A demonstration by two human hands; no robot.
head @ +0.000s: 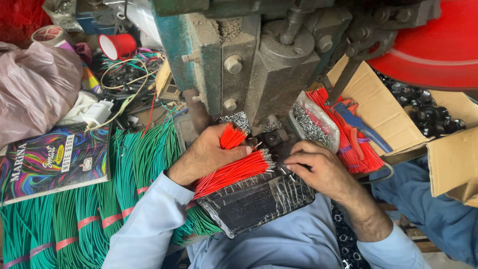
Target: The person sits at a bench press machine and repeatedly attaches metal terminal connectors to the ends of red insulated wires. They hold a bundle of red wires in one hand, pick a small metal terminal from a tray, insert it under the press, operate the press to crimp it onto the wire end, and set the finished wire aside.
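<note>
red wires (234, 169), cut short and bunched, sit in the left hand (209, 154) near the middle of the frame. the fingers are curled tight round the bundle, thumb laid over the top, so the bare metal tips stick out past the thumb toward the right while the long red tails fan down and left under the palm. a second tuft of the same red wire pokes up above the knuckles.

the right hand (318, 169) is just right of those tips, close but not touching the bundle. its fingers are bent and drawn together down at the black base of the press (269, 69); whether they are pinching a single wire or a small part i cannot tell, since the knuckles hide the fingertips.

below both hands a black wrapped tray (259, 199) slopes toward the lower middle of the frame. green wires (74, 219), banded in pink, fill the lower left, with a colourful notebook (52, 162) lying on them. right of the press, a clear bag of small metal pieces (311, 124) lies beside more red wires and blue-handled pliers (356, 122) in a cardboard box (383, 107). a red cup (117, 46) lies on its side in the upper left.
</note>
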